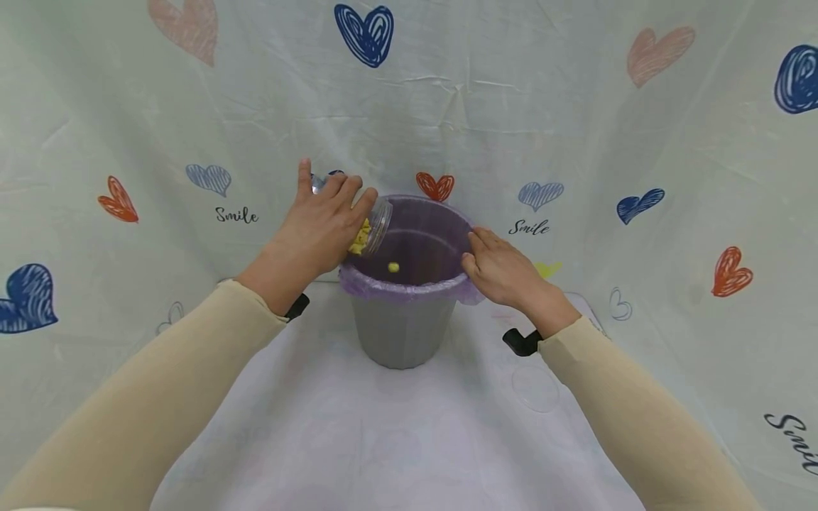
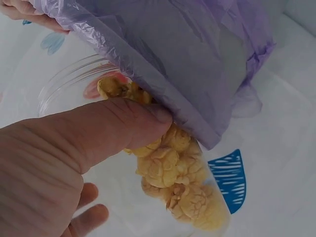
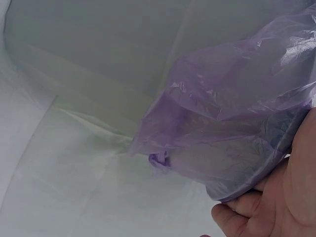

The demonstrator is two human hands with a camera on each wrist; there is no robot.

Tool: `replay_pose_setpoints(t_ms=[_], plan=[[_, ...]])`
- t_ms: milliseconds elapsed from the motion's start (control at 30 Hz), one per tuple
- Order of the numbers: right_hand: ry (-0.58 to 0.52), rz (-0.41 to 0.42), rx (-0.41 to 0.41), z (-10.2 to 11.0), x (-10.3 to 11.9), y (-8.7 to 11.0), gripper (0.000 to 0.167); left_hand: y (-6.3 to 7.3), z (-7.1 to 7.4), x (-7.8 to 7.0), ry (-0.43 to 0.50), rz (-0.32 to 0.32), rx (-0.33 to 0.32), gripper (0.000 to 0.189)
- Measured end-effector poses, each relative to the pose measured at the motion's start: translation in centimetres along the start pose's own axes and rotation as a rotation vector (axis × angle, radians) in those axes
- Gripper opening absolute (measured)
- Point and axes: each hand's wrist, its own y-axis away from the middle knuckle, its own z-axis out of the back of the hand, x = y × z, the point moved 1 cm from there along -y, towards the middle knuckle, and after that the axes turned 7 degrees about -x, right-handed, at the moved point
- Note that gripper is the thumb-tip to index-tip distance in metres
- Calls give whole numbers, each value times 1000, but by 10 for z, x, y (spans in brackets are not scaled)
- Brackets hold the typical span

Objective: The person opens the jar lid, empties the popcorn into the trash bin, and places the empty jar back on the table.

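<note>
My left hand (image 1: 329,227) grips a clear jar (image 1: 381,223) tipped on its side, its mouth over the near left of a grey bin (image 1: 401,330). Yellow pieces that look like popcorn (image 2: 168,168) lie inside the jar; the left thumb (image 2: 126,126) presses across its wall. One loose yellow piece (image 1: 393,267) shows below the jar mouth, within the bin's opening. A thin purple bin bag (image 1: 409,289) lines the bin and folds over its rim. My right hand (image 1: 505,268) holds the bin's right rim through the bag, fingers curled at the edge in the right wrist view.
A pale cloth (image 1: 473,121) printed with hearts and "Smile" hangs behind the bin. The bin stands on a whitish surface (image 1: 396,440). A thin clear round outline (image 1: 535,389) lies to its right, and a yellow patch (image 1: 547,270) shows behind the right hand.
</note>
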Motion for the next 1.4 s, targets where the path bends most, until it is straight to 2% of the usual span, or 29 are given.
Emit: replay_pose_setpoints(t_ms=[333,667,833,933,1067,1400], plan=[[1,-1,-2,-1,-1,-1,68,-5,2,-6,-51,-25,38,76],[0,-4,2,-1,-1,0,68,-5,0,-8,-86,-44,23,74],[0,-6,2,-1,-1,-1,67,-6,1,-9,-112,-78,-3,65],[-4,-6,2,-1,-1,-1,67,-9,2,-10,-158,-106,16,66],[-10,-4,-1,-2,-1,-1,67,-11,3,-11,-199,-131,77,75],[-1,6,-12,-2,-2,-1,67,-17,1,-14,-215,-144,163,81]])
